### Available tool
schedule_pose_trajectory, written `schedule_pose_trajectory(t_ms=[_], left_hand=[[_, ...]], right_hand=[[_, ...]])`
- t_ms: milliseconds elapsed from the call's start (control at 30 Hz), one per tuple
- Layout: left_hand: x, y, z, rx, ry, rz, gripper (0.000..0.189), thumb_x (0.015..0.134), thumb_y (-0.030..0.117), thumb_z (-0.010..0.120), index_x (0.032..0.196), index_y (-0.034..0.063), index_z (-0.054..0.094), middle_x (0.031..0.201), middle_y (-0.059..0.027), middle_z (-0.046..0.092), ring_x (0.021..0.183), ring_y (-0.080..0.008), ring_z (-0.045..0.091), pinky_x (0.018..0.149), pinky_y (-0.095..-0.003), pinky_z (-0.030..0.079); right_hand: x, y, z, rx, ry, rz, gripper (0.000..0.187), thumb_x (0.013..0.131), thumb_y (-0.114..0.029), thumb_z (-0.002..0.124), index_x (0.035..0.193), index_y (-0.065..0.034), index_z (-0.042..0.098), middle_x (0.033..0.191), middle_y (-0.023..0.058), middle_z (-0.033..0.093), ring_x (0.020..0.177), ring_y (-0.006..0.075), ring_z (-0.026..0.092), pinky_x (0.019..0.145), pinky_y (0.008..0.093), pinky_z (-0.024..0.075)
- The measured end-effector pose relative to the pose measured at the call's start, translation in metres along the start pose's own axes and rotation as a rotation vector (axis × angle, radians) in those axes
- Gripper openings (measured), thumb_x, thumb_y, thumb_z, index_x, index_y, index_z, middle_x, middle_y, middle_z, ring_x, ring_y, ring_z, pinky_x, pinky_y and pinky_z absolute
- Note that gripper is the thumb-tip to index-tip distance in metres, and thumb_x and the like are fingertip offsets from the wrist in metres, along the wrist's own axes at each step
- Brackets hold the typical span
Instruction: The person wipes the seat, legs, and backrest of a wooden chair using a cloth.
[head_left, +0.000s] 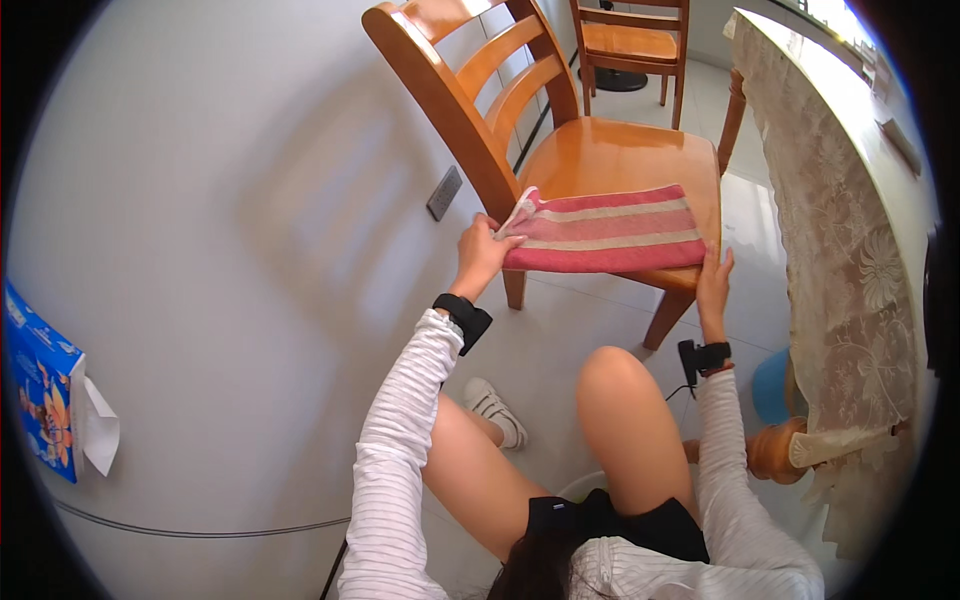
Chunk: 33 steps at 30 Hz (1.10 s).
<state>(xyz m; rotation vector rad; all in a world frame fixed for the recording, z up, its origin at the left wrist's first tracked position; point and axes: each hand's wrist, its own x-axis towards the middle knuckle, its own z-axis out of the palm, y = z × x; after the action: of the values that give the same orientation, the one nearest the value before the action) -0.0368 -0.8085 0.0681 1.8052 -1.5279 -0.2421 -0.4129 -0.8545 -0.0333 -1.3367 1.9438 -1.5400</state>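
A pink, red and beige striped cloth lies flat over the front part of a wooden chair's seat. Its left end is bunched up, and my left hand pinches that gathered end between thumb and fingers. At the cloth's right end is my right hand, fingers extended along the seat's corner. The fingertips touch or nearly touch the cloth's edge there; whether they grip it cannot be made out. Both wrists wear black straps.
A wall with a dark power socket runs along the left. At right stands a table under a lace tablecloth, a blue bucket-like container beneath it. A second wooden chair is behind. A tissue pack hangs at far left.
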Motion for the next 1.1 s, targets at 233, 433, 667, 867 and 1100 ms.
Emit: schedule_pose_trajectory(t_ms=[233, 433, 667, 867, 1100], left_hand=[[0.022, -0.054, 0.013, -0.222, -0.096, -0.113, 0.1, 0.053, 0.026, 0.088, 0.133, -0.0021, 0.036, 0.07, -0.0089, 0.06, 0.063, -0.018, 0.058, 0.06, -0.0281, 0.048], [0.036, -0.058, 0.011, -0.398, -0.205, -0.087, 0.086, 0.052, 0.02, 0.088, 0.122, -0.0019, 0.043, 0.065, -0.0046, 0.057, 0.057, -0.0133, 0.055, 0.055, -0.0251, 0.046], [0.033, -0.03, 0.011, -0.342, -0.293, -0.046, 0.084, 0.054, 0.021, 0.087, 0.121, -0.0036, 0.043, 0.063, -0.0046, 0.056, 0.055, -0.0141, 0.054, 0.053, -0.0256, 0.044], [0.027, -0.002, 0.006, -0.311, -0.326, -0.013, 0.084, 0.059, 0.022, 0.085, 0.124, -0.0054, 0.04, 0.063, -0.0026, 0.054, 0.056, -0.012, 0.053, 0.052, -0.0242, 0.043], [-0.004, 0.034, 0.054, -0.834, -0.364, -0.5, 0.054, 0.076, 0.015, 0.073, 0.119, -0.0055, 0.047, 0.088, -0.0074, 0.061, 0.077, -0.0151, 0.061, 0.068, -0.0262, 0.048]], right_hand=[[-0.022, -0.021, 0.007, 0.177, 0.181, -0.078, 0.043, 0.097, -0.036, 0.041, 0.125, -0.0034, 0.046, 0.102, 0.0216, 0.062, 0.092, 0.0325, 0.061, 0.08, 0.0371, 0.0454], [-0.016, -0.024, 0.014, 0.397, 0.285, -0.149, 0.032, 0.098, -0.025, 0.045, 0.122, -0.0036, 0.049, 0.082, 0.0091, 0.06, 0.071, 0.0123, 0.053, 0.066, 0.027, 0.0438], [0.027, -0.004, 0.004, 0.274, 0.297, -0.117, 0.031, 0.097, -0.026, 0.047, 0.114, -0.0025, 0.057, 0.084, 0.0069, 0.063, 0.064, 0.0109, 0.054, 0.064, 0.026, 0.0452], [0.056, 0.004, 0.004, 0.241, 0.283, -0.158, 0.032, 0.096, -0.031, 0.047, 0.105, -0.0039, 0.062, 0.094, 0.011, 0.067, 0.076, 0.0187, 0.062, 0.07, 0.0297, 0.0482], [0.086, 0.02, -0.009, -0.278, 0.19, -0.271, 0.036, 0.093, -0.035, 0.047, 0.11, -0.0063, 0.06, 0.116, 0.0169, 0.059, 0.111, 0.0304, 0.053, 0.096, 0.0413, 0.0372]])
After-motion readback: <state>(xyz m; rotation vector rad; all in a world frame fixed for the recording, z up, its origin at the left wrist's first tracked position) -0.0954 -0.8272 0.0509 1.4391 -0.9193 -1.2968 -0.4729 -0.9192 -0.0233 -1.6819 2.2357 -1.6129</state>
